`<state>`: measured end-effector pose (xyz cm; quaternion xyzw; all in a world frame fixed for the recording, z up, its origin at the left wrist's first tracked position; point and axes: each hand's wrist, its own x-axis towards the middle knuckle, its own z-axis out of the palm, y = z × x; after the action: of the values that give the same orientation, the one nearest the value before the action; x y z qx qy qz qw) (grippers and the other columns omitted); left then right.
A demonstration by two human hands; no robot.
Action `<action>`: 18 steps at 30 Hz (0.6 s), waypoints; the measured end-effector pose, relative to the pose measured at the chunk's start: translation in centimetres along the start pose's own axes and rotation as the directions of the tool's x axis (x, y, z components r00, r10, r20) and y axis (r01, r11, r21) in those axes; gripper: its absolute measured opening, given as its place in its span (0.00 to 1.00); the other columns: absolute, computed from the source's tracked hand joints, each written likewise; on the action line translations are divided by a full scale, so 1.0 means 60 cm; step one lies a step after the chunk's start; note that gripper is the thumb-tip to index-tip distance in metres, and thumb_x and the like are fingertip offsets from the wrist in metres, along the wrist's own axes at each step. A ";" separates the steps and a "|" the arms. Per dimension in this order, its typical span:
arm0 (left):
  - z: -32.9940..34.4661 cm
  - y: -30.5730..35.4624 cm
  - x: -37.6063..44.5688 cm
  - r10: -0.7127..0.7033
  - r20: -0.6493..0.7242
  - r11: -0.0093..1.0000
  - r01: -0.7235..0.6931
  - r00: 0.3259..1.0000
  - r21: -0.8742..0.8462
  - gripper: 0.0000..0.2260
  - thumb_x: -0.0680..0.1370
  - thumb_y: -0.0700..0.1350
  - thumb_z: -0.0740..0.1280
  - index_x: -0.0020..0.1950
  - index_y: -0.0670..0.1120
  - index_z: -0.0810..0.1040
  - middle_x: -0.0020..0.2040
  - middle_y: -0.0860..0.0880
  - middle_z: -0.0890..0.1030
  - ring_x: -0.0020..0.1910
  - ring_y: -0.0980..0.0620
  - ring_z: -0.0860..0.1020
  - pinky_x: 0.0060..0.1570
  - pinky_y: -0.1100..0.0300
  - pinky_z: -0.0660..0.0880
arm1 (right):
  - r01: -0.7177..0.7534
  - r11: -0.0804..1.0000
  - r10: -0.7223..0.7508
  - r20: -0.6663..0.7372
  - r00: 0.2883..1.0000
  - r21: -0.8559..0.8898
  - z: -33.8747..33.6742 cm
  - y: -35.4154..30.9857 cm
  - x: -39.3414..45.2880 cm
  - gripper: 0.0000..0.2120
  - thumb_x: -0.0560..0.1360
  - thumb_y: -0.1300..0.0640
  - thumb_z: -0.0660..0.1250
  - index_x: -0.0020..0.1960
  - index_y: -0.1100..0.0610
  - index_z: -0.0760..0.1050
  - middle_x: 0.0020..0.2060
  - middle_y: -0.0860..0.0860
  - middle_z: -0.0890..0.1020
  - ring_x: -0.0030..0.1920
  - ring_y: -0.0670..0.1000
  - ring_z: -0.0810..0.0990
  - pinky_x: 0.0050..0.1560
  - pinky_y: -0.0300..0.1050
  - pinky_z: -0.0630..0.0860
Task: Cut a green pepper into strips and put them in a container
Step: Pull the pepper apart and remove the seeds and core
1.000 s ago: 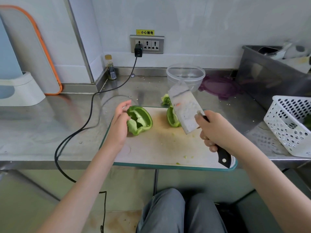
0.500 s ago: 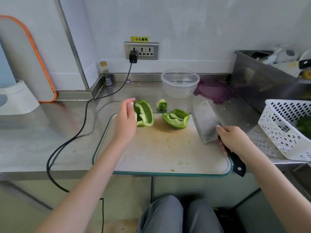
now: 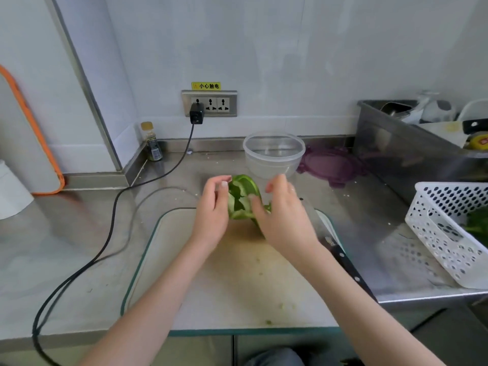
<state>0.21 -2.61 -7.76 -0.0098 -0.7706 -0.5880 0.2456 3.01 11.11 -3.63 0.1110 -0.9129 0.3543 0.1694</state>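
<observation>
On the cutting board [image 3: 237,291], a black-handled knife [image 3: 348,268] lies at the right edge. Over its far end, the left hand [image 3: 211,215] curls round a green pepper half [image 3: 241,198], cut side facing the camera, long axis upright; the right hand's [image 3: 285,217] fingertips press inside it. Beyond stand a clear container [image 3: 273,157] and a yellow label [image 3: 206,86] reading 小心触电.

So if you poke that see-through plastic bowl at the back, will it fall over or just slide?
Probably slide. The clear bowl looks empty and thin-walled, so it is likely very light, and the steel counter under it looks smooth. It stands upright and looks wide for its height, so tipping seems less likely. A hard poke near the rim might still rock it.
</observation>
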 end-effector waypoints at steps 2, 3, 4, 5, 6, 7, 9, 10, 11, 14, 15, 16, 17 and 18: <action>-0.005 0.003 -0.002 -0.051 0.018 0.998 0.052 0.999 -0.045 0.08 0.81 0.47 0.59 0.58 0.50 0.74 0.49 0.59 0.78 0.46 0.65 0.76 0.45 0.74 0.71 | -0.081 0.997 0.079 0.124 0.989 0.015 0.026 -0.021 0.016 0.16 0.77 0.47 0.63 0.56 0.56 0.63 0.52 0.53 0.73 0.51 0.55 0.75 0.44 0.47 0.71; -0.008 0.003 -0.003 -0.083 0.028 0.994 0.084 0.996 -0.062 0.09 0.80 0.48 0.61 0.59 0.51 0.75 0.48 0.59 0.78 0.46 0.65 0.77 0.44 0.74 0.72 | -0.111 0.994 0.112 0.173 0.979 -0.016 0.033 -0.023 0.022 0.17 0.77 0.47 0.62 0.57 0.57 0.63 0.52 0.54 0.73 0.52 0.56 0.75 0.43 0.46 0.69; -0.010 0.002 -0.001 -0.103 0.031 0.993 0.105 0.994 -0.057 0.09 0.79 0.49 0.63 0.58 0.51 0.75 0.48 0.60 0.79 0.46 0.65 0.77 0.43 0.74 0.72 | -0.126 0.990 0.135 0.214 0.967 -0.056 0.039 -0.021 0.026 0.17 0.77 0.47 0.62 0.56 0.57 0.63 0.50 0.54 0.73 0.52 0.56 0.75 0.43 0.44 0.67; -0.012 0.002 0.000 -0.120 0.035 0.992 0.121 0.992 -0.037 0.09 0.78 0.49 0.65 0.57 0.51 0.76 0.47 0.59 0.79 0.46 0.64 0.77 0.43 0.72 0.73 | -0.133 0.988 0.150 0.252 0.956 -0.085 0.042 -0.018 0.031 0.16 0.77 0.47 0.62 0.54 0.57 0.62 0.48 0.53 0.73 0.51 0.56 0.75 0.42 0.44 0.65; -0.012 0.001 0.000 -0.137 0.037 0.990 0.138 0.990 -0.020 0.07 0.77 0.49 0.66 0.53 0.51 0.77 0.45 0.59 0.79 0.44 0.63 0.77 0.43 0.70 0.73 | -0.145 0.985 0.165 0.289 0.943 -0.089 0.044 -0.015 0.036 0.14 0.77 0.48 0.62 0.53 0.57 0.62 0.47 0.54 0.73 0.49 0.56 0.74 0.42 0.44 0.66; -0.012 0.003 0.000 -0.160 0.042 0.987 0.161 0.986 -0.028 0.02 0.77 0.48 0.67 0.49 0.53 0.77 0.42 0.58 0.79 0.42 0.61 0.78 0.42 0.68 0.73 | -0.162 0.984 0.178 0.316 0.932 -0.076 0.045 -0.013 0.041 0.14 0.76 0.49 0.62 0.52 0.57 0.63 0.48 0.54 0.75 0.48 0.56 0.74 0.43 0.45 0.68; -0.012 0.006 0.001 -0.180 0.053 0.979 0.184 0.982 -0.084 0.07 0.78 0.45 0.65 0.42 0.55 0.77 0.38 0.57 0.79 0.38 0.61 0.77 0.40 0.68 0.73 | -0.192 0.981 0.195 0.330 0.924 -0.041 0.042 -0.013 0.052 0.16 0.74 0.49 0.64 0.54 0.58 0.66 0.51 0.56 0.77 0.48 0.56 0.76 0.46 0.48 0.73; -0.013 0.006 0.002 -0.182 0.053 0.977 0.187 0.982 -0.105 0.10 0.78 0.43 0.64 0.40 0.56 0.76 0.37 0.56 0.79 0.37 0.61 0.77 0.38 0.69 0.73 | -0.201 0.979 0.200 0.334 0.921 -0.034 0.040 -0.014 0.057 0.17 0.73 0.49 0.66 0.54 0.58 0.67 0.51 0.56 0.77 0.49 0.56 0.76 0.48 0.49 0.74; -0.015 0.006 0.003 -0.182 0.050 0.977 0.187 0.982 -0.102 0.11 0.78 0.41 0.63 0.39 0.55 0.76 0.37 0.55 0.79 0.37 0.60 0.76 0.38 0.69 0.72 | -0.207 0.978 0.205 0.350 0.914 -0.034 0.037 -0.016 0.062 0.18 0.72 0.49 0.67 0.54 0.58 0.67 0.51 0.55 0.77 0.49 0.55 0.76 0.48 0.49 0.75; -0.018 0.004 0.005 -0.135 0.039 0.991 0.134 0.990 0.014 0.10 0.78 0.40 0.62 0.54 0.50 0.80 0.45 0.53 0.80 0.44 0.58 0.76 0.43 0.72 0.71 | -0.214 0.971 0.240 0.422 0.874 -0.109 0.036 -0.025 0.069 0.22 0.69 0.49 0.70 0.55 0.58 0.65 0.50 0.54 0.77 0.48 0.55 0.76 0.43 0.46 0.72; -0.018 0.002 0.006 -0.117 0.025 0.992 0.115 0.993 0.059 0.12 0.78 0.40 0.61 0.59 0.47 0.79 0.48 0.53 0.81 0.46 0.58 0.76 0.43 0.74 0.70 | -0.197 0.968 0.246 0.408 0.880 -0.159 0.039 -0.029 0.070 0.23 0.70 0.48 0.70 0.55 0.58 0.64 0.51 0.55 0.77 0.49 0.57 0.76 0.43 0.46 0.72; -0.019 0.002 0.006 -0.109 0.002 0.991 0.108 0.994 0.077 0.13 0.78 0.41 0.61 0.62 0.46 0.77 0.50 0.52 0.80 0.47 0.58 0.76 0.43 0.75 0.69 | -0.170 0.963 0.239 0.365 0.900 -0.211 0.042 -0.032 0.072 0.23 0.70 0.47 0.70 0.55 0.59 0.64 0.51 0.56 0.77 0.51 0.59 0.77 0.45 0.48 0.72; -0.020 0.002 0.006 -0.104 -0.021 0.992 0.105 0.994 0.075 0.14 0.79 0.42 0.61 0.64 0.45 0.76 0.51 0.51 0.80 0.47 0.58 0.76 0.43 0.74 0.70 | -0.141 0.956 0.221 0.313 0.923 -0.258 0.045 -0.036 0.073 0.23 0.71 0.46 0.69 0.55 0.59 0.64 0.52 0.57 0.77 0.53 0.61 0.77 0.45 0.48 0.72; -0.021 0.003 0.007 -0.095 -0.045 0.993 0.098 0.994 0.068 0.15 0.79 0.43 0.61 0.65 0.45 0.75 0.53 0.51 0.80 0.47 0.58 0.76 0.45 0.72 0.70 | -0.119 0.947 0.204 0.275 0.940 -0.297 0.049 -0.039 0.075 0.22 0.72 0.46 0.67 0.55 0.60 0.65 0.52 0.58 0.77 0.54 0.62 0.77 0.45 0.48 0.71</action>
<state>0.36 -3.84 -7.22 0.0483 -0.7850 -0.5720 0.2330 -1.03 7.02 -2.48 0.0630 -0.9745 0.2152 0.0118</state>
